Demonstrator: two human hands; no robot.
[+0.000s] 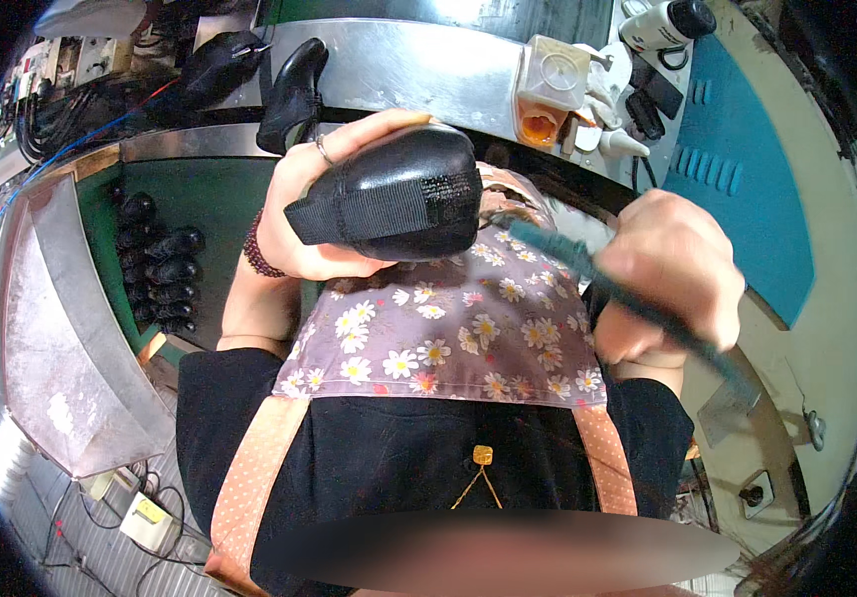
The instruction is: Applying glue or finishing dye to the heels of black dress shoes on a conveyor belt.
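Black shoe (403, 174) in left hand (294, 189), dark green stick tool (560, 249) in right.
Shoe held up in front of the floral apron (438, 343), left fingers wrapped round it, ribbed strap facing the camera; right hand (682, 269) clenched round the tool, motion-blurred; tool tip near the shoe's right end, contact unclear; another black shoe (294, 95) on the bench beyond; lidded container (556, 75) to its right.

translucent tub (555, 80) on silvery bench (418, 75)
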